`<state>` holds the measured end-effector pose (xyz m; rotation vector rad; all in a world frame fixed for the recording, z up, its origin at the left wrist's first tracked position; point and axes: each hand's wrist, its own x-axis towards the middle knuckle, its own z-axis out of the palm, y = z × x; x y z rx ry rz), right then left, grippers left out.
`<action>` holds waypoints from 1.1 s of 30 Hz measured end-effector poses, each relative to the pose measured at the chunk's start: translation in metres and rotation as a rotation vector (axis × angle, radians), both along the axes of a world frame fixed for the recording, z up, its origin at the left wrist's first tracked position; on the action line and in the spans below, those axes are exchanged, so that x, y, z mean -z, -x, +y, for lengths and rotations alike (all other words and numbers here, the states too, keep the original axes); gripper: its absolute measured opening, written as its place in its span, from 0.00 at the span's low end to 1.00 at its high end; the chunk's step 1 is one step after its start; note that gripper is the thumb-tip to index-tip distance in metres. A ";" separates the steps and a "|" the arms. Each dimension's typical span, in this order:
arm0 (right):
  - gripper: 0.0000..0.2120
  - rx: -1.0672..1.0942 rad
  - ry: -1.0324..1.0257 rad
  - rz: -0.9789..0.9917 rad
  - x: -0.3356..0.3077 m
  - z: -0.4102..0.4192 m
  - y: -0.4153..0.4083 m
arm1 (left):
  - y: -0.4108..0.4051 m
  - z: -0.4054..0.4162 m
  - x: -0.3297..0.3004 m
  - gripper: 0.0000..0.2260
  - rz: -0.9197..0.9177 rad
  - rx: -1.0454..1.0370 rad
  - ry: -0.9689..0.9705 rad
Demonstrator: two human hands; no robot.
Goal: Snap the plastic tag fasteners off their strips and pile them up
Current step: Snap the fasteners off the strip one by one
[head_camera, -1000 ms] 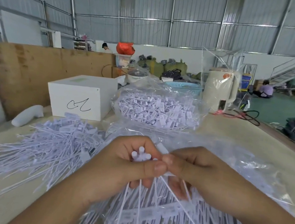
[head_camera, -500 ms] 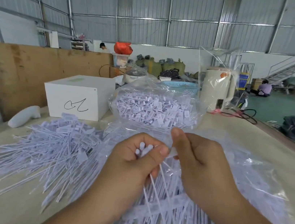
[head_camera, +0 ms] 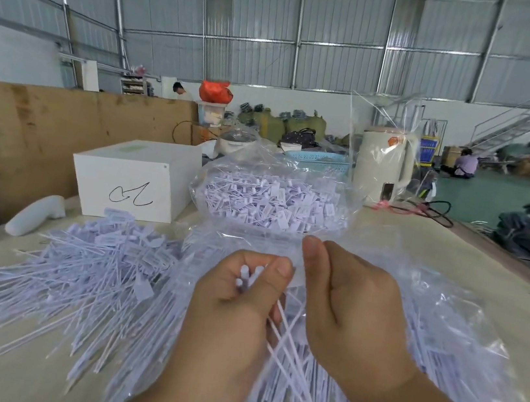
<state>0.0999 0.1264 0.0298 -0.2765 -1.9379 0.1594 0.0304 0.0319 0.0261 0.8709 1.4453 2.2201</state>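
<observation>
My left hand [head_camera: 235, 302] grips a small bunch of white tag fasteners [head_camera: 247, 278]; their round tips stick up above the fist and their thin tails [head_camera: 287, 343] hang down between my hands. My right hand [head_camera: 350, 308] is just to the right, thumb up, fingers curled; what it holds is hidden behind the palm. Under both hands lies an open clear bag of fastener strips [head_camera: 443, 328]. A loose pile of separated fasteners [head_camera: 84, 264] spreads over the table on the left.
A tied clear bag full of fasteners [head_camera: 273, 205] sits behind my hands. A white box [head_camera: 133, 182] and a white handheld device [head_camera: 33, 216] are back left, a cream kettle in plastic [head_camera: 383, 170] back right. A wooden board [head_camera: 29, 126] stands at the left.
My right hand has lifted and pulled away from the left, thumb now up. The left hand keeps its bunch, with the tails swinging loose below.
</observation>
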 end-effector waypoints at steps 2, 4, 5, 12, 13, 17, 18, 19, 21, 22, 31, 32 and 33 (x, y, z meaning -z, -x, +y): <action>0.26 -0.268 0.331 -0.187 -0.002 0.008 -0.001 | 0.006 -0.001 0.000 0.07 -0.056 0.066 -0.009; 0.26 -0.564 0.703 -0.376 -0.007 0.023 -0.010 | 0.017 -0.003 -0.001 0.07 -0.058 0.121 -0.009; 0.26 -0.645 0.782 -0.485 -0.009 0.030 -0.015 | 0.022 -0.005 -0.001 0.06 -0.072 0.164 -0.009; 0.19 -0.793 0.885 -0.577 -0.015 0.043 -0.026 | 0.038 -0.019 -0.009 0.05 0.124 0.534 0.092; 0.20 -0.750 0.861 -0.555 -0.014 0.040 -0.024 | 0.037 -0.018 -0.009 0.05 0.147 0.483 0.098; 0.23 -0.490 0.767 -0.272 -0.007 0.022 -0.009 | 0.026 -0.008 -0.005 0.06 0.130 0.194 0.041; 0.23 -0.410 0.779 -0.169 -0.006 0.021 -0.007 | 0.025 -0.006 -0.004 0.04 0.126 0.134 0.037; 0.23 -0.360 0.809 -0.083 -0.008 0.021 -0.007 | 0.025 -0.007 -0.004 0.03 0.118 0.095 0.036; 0.24 -0.384 0.855 -0.053 -0.012 0.026 -0.012 | 0.025 -0.009 -0.005 0.04 0.103 0.105 0.036; 0.24 -0.441 0.856 -0.119 -0.013 0.027 -0.017 | 0.025 -0.011 -0.006 0.05 0.111 0.148 0.045; 0.14 -0.765 0.876 -0.552 -0.015 0.029 -0.027 | 0.028 -0.021 -0.013 0.04 0.198 0.454 0.126; 0.14 -0.774 0.849 -0.570 -0.015 0.029 -0.028 | 0.028 -0.021 -0.014 0.07 0.212 0.462 0.139; 0.13 -0.782 0.821 -0.581 -0.016 0.029 -0.028 | 0.029 -0.022 -0.014 0.10 0.240 0.475 0.156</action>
